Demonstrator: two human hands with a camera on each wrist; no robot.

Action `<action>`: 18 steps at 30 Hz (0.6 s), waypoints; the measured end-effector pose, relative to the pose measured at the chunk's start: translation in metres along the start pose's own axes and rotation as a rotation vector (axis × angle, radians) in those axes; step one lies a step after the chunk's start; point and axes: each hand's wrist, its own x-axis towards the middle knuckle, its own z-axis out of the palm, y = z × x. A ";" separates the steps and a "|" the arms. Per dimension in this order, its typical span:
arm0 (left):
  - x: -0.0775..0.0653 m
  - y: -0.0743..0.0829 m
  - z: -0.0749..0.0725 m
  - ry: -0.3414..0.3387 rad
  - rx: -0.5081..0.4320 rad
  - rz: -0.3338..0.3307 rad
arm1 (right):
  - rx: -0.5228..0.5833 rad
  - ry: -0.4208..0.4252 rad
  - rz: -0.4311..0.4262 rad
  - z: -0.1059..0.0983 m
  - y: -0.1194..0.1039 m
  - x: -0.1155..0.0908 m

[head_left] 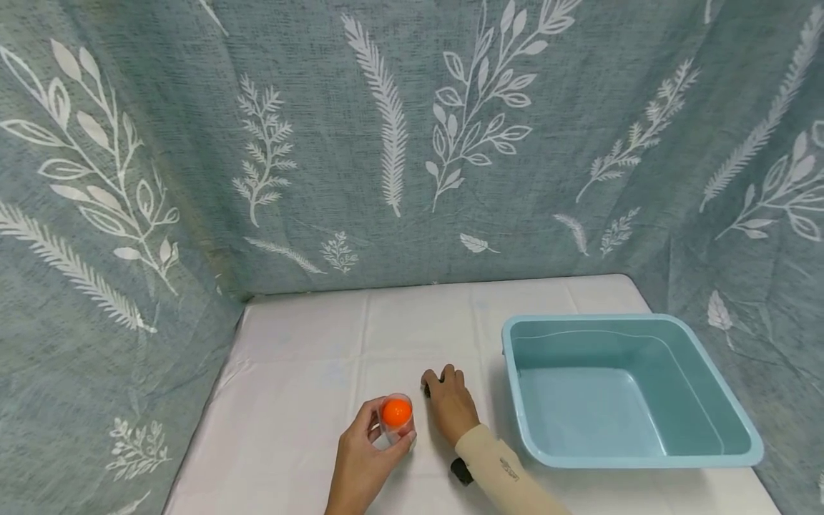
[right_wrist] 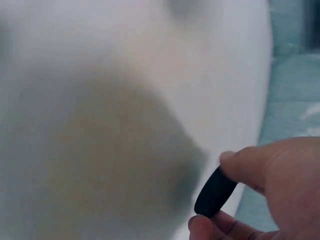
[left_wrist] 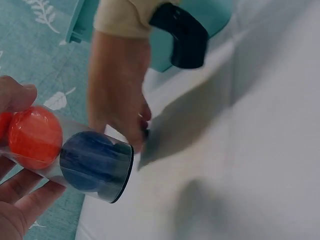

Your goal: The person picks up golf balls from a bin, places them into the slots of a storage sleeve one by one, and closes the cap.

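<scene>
My left hand [head_left: 363, 458] grips a clear cylindrical container [left_wrist: 122, 172] over the white cloth. An orange ball [head_left: 396, 413] shows at its top in the head view. From the left wrist, an orange-red ball [left_wrist: 35, 137] and a dark blue ball [left_wrist: 87, 160] sit in line inside, and part of another orange one appears at the frame's edge. To the right of the container, my right hand [head_left: 450, 404] pinches a black round lid [right_wrist: 215, 192] on its edge between thumb and fingers, low over the cloth.
A light blue plastic basin [head_left: 586, 463] stands on the right side of the white-covered table [head_left: 302, 386]. Behind and at both sides hangs a grey-green curtain [head_left: 309, 143] with white leaf prints. A black wrist camera [head_left: 460, 472] is at my right sleeve.
</scene>
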 end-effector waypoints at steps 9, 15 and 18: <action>0.002 -0.009 0.011 -0.027 -0.003 -0.039 | 0.307 -0.053 0.167 -0.035 -0.009 0.002; 0.004 -0.015 0.020 -0.070 0.018 -0.080 | 0.573 -0.050 0.206 -0.061 -0.021 0.000; 0.004 -0.019 0.025 -0.089 -0.004 -0.066 | 0.632 -0.008 0.141 -0.070 -0.026 -0.004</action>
